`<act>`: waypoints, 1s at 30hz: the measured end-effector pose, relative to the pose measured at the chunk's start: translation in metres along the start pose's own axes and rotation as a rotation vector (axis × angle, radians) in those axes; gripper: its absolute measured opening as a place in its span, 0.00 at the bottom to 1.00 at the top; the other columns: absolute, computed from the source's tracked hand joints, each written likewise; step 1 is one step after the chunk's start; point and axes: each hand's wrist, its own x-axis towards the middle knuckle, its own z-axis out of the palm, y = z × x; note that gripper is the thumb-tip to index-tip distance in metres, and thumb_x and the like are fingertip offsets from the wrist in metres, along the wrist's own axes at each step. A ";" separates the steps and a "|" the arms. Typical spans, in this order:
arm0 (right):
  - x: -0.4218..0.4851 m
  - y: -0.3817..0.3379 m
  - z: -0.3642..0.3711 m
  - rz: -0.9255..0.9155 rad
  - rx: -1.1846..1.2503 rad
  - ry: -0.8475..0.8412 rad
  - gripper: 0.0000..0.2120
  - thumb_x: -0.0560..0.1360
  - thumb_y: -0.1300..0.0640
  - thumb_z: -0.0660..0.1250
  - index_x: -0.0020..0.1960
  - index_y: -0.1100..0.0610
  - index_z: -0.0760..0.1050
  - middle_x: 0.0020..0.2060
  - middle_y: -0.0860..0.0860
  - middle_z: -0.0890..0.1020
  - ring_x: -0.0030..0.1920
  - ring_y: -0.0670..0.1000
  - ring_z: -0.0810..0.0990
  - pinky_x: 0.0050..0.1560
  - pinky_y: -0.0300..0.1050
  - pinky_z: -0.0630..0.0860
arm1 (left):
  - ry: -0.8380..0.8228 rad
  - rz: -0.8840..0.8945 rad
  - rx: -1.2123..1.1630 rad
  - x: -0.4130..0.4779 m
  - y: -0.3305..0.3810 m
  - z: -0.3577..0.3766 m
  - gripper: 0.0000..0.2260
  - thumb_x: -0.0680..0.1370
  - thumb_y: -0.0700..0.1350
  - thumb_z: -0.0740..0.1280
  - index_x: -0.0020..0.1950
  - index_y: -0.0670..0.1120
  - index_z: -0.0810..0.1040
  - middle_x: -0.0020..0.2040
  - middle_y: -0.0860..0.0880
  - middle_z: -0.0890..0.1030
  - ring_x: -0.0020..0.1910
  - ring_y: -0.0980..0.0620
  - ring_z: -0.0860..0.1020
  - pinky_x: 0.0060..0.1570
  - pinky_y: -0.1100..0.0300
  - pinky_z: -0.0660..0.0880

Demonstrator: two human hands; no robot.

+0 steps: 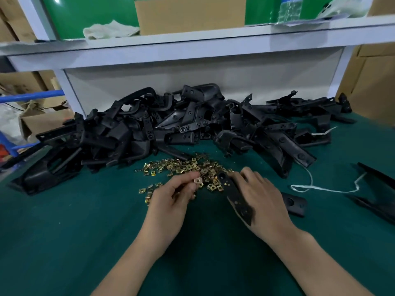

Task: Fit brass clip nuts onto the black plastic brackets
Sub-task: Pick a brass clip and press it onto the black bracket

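Observation:
My left hand (175,195) pinches a single brass clip nut (198,180) between thumb and fingertips, just above a scatter of loose brass clip nuts (183,167) on the green mat. My right hand (256,195) grips a long black plastic bracket (232,193), which slants from the nut pile down toward me. The pinched nut is a short way left of the bracket's upper end. A big heap of black plastic brackets (171,129) lies behind the nuts.
The green mat (64,242) covers the bench. A white shelf (192,50) overhangs the heap. Another black part (292,202) lies just right of my right hand, more black pieces (376,189) at far right, and a white string (316,189) between them.

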 end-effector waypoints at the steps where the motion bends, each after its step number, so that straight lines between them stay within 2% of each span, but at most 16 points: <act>1: -0.001 0.000 0.000 0.000 0.008 0.007 0.18 0.76 0.50 0.71 0.64 0.51 0.72 0.49 0.49 0.71 0.48 0.55 0.76 0.43 0.44 0.62 | 0.000 -0.001 0.003 -0.001 0.001 0.000 0.12 0.81 0.43 0.67 0.56 0.61 0.82 0.43 0.62 0.84 0.40 0.64 0.79 0.44 0.75 0.72; 6: -0.001 0.000 0.000 -0.010 0.041 0.003 0.18 0.77 0.51 0.70 0.65 0.51 0.73 0.50 0.49 0.72 0.48 0.55 0.77 0.44 0.46 0.67 | -0.005 -0.007 -0.007 -0.001 0.003 0.001 0.12 0.81 0.42 0.68 0.56 0.60 0.82 0.40 0.62 0.83 0.39 0.66 0.79 0.42 0.76 0.72; 10: -0.001 0.000 -0.001 -0.012 0.055 0.009 0.17 0.77 0.52 0.69 0.65 0.52 0.74 0.50 0.49 0.73 0.48 0.55 0.77 0.44 0.45 0.66 | -0.012 -0.016 -0.004 0.000 0.003 0.001 0.12 0.81 0.42 0.68 0.56 0.60 0.82 0.39 0.63 0.83 0.39 0.65 0.79 0.42 0.76 0.72; 12: -0.002 0.000 -0.001 -0.014 0.060 0.019 0.16 0.77 0.52 0.68 0.64 0.52 0.74 0.49 0.50 0.73 0.47 0.55 0.77 0.43 0.46 0.66 | -0.014 -0.007 0.015 0.000 0.003 0.001 0.11 0.81 0.43 0.67 0.56 0.60 0.82 0.39 0.64 0.83 0.40 0.65 0.79 0.42 0.75 0.72; 16: -0.002 0.000 -0.001 -0.024 0.063 0.032 0.14 0.78 0.51 0.67 0.62 0.54 0.75 0.48 0.50 0.73 0.45 0.56 0.77 0.42 0.48 0.68 | -0.010 -0.004 0.000 0.001 0.001 0.002 0.07 0.80 0.52 0.64 0.52 0.57 0.82 0.42 0.59 0.83 0.39 0.60 0.78 0.44 0.66 0.77; 19: -0.002 -0.001 -0.001 -0.018 0.071 0.037 0.13 0.78 0.51 0.67 0.61 0.54 0.76 0.47 0.50 0.73 0.45 0.56 0.77 0.41 0.48 0.67 | -0.002 -0.016 0.009 0.001 -0.001 0.002 0.07 0.82 0.50 0.64 0.51 0.56 0.81 0.41 0.58 0.83 0.37 0.62 0.78 0.41 0.70 0.75; 22: -0.002 0.000 -0.001 -0.013 0.064 0.027 0.14 0.77 0.51 0.69 0.61 0.54 0.75 0.47 0.50 0.73 0.45 0.57 0.77 0.41 0.46 0.63 | -0.002 -0.033 0.004 0.002 -0.002 0.002 0.07 0.82 0.50 0.63 0.51 0.54 0.81 0.41 0.57 0.84 0.37 0.61 0.78 0.42 0.69 0.76; 30: -0.001 0.000 -0.001 -0.013 0.070 0.016 0.15 0.77 0.51 0.70 0.62 0.54 0.75 0.48 0.50 0.73 0.46 0.56 0.77 0.42 0.46 0.63 | 0.003 -0.059 -0.046 0.001 0.001 0.001 0.09 0.83 0.48 0.64 0.49 0.50 0.83 0.40 0.54 0.84 0.35 0.60 0.78 0.40 0.72 0.73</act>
